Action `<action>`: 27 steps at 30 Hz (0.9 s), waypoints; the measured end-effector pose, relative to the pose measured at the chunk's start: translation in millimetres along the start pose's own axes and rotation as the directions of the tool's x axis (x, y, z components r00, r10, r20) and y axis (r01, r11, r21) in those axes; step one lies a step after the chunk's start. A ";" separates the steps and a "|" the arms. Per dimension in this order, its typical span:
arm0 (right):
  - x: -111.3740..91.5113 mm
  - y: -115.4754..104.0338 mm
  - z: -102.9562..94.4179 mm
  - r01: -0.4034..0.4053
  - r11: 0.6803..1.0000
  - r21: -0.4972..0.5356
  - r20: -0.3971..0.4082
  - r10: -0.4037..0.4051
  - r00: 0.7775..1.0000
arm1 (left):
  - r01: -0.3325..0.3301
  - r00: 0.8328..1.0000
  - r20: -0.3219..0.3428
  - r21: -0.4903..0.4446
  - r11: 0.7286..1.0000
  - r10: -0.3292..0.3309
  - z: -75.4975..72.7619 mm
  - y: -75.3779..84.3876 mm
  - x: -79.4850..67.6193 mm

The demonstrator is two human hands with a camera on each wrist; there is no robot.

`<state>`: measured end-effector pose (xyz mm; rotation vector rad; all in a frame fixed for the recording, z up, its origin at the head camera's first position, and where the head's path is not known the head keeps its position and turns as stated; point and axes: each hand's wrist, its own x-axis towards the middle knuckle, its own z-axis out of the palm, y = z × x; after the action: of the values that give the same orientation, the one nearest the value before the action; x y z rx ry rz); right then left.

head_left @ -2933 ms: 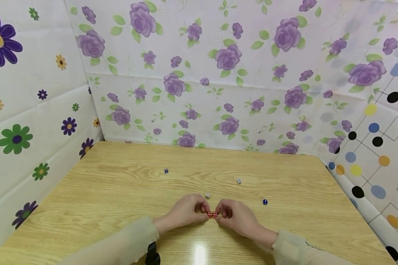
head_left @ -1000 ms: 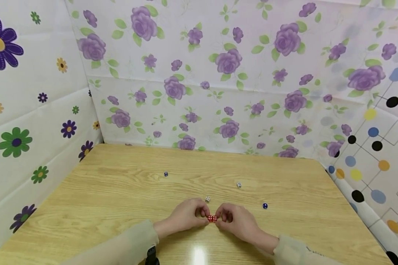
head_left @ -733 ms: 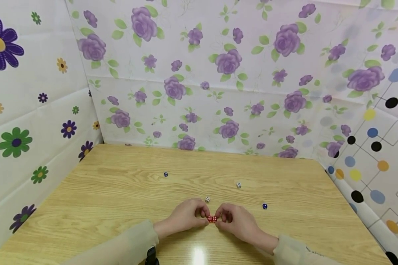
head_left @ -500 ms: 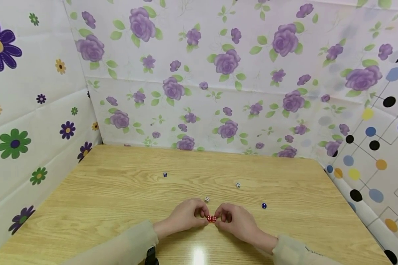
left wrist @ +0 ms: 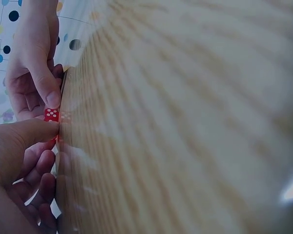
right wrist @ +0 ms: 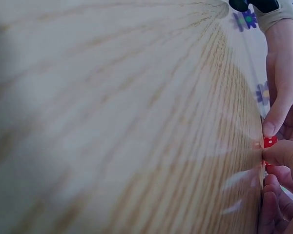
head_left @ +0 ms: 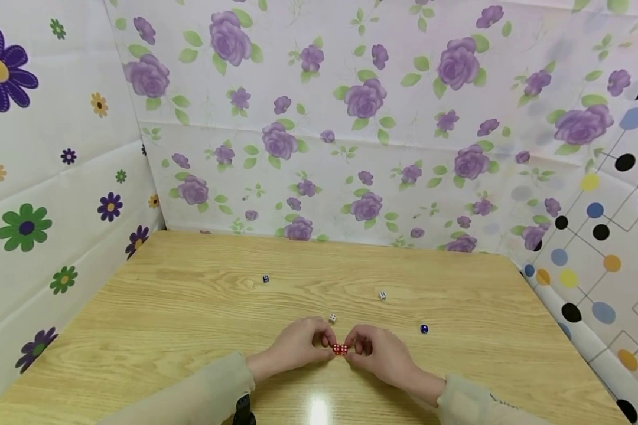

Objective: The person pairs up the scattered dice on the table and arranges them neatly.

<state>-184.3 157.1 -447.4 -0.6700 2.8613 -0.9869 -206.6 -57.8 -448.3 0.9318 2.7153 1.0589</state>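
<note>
On the table [head_left: 191, 307], left hand [head_left: 300, 343] and right hand [head_left: 381, 355] pinched touching red dice [head_left: 337, 349], one each; nearer the back edge, blue dice [head_left: 424, 329] and white dice [head_left: 382, 296] lay unpaired.

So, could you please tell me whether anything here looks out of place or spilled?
Nothing stands out: the left hand and right hand hold the two red dice side by side, and the white dice and blue dice rest apart on the table.
</note>
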 end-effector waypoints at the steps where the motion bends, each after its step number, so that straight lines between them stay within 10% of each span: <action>1: 0.2 -0.1 -0.1 -0.001 1.000 0.001 0.001 0.001 1.000 | 0.001 1.000 -0.002 0.000 1.000 -0.001 -0.1 -0.3 0.1; 14: 1.8 -1.6 -0.3 -0.011 1.000 0.001 0.012 0.011 1.000 | 0.014 0.995 0.095 -0.169 0.986 0.002 -19.7 -7.3 5.7; 27: 1.8 0.5 0.3 -0.009 1.000 0.003 0.024 0.009 1.000 | 0.019 1.000 0.008 -0.192 0.981 -0.018 -32.2 -28.5 36.3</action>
<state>-186.1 156.5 -447.8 -0.6636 2.8389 -0.9756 -259.7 -72.5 -437.1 0.8751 2.5540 1.2839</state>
